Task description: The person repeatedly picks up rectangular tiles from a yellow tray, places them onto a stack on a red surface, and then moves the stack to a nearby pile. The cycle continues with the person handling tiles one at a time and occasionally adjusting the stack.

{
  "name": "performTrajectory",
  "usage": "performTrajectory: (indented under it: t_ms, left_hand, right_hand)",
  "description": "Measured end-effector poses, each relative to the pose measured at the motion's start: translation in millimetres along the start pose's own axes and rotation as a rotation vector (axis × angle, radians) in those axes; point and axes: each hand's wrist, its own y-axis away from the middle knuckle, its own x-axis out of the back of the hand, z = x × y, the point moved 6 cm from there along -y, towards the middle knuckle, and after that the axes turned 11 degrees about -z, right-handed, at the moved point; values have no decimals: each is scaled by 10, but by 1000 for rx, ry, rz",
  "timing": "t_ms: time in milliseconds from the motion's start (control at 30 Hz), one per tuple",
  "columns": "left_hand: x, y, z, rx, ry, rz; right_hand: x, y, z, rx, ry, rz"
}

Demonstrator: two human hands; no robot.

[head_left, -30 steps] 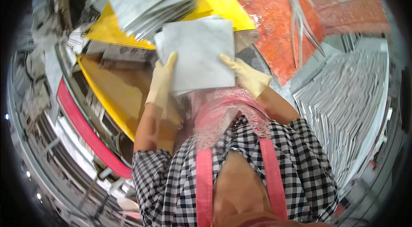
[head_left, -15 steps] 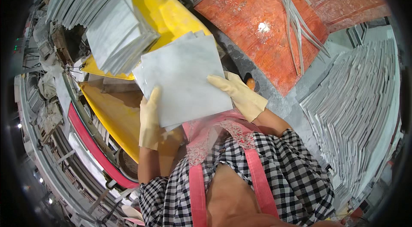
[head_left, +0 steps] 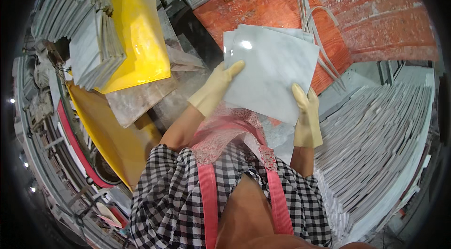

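Note:
Between my two gloved hands is a small stack of square, pale grey-white stone tiles [head_left: 272, 72], slightly fanned so that edges of lower tiles show at the top. My left hand [head_left: 218, 82], in a cream rubber glove, grips the stack's left edge with the thumb on the top face. At the lower right edge my right hand [head_left: 307, 110], gloved alike, holds on with its thumb on top. The fingers of both hands are mostly hidden under the tiles. A bright lamp reflection shows on the glossy top tile.
Many tiles stand on edge in a long row [head_left: 371, 150] at the right. Further tiles lean in a bundle [head_left: 96, 54] at the upper left, beside a yellow sheet [head_left: 141, 37]. Ahead lies an orange-red board [head_left: 256, 2] with pale straps [head_left: 324, 51] across it.
Both hands have carried the stack of tiles from the left, by the yellow sheet, to the right, over the orange-red board. My body and view have turned with it.

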Motion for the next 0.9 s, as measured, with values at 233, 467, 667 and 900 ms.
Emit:
performTrajectory:
  t_ms: [233, 467, 667, 900]
  left_hand:
    - [75, -876, 342, 25, 54, -161]
    - [799, -1689, 920, -149, 197, -177]
    - [1589, -2063, 1207, -96, 138, 41]
    - [2244, -2638, 1462, -142, 389, 148]
  right_hand:
    - [61, -848, -391, 11, 242, 97]
    - [-937, -1924, -1102, 22, 390, 55]
    - [-1630, -2822, -1209, -6, 683, -46]
    - [-2256, -3869, -1214, 132, 934, -176]
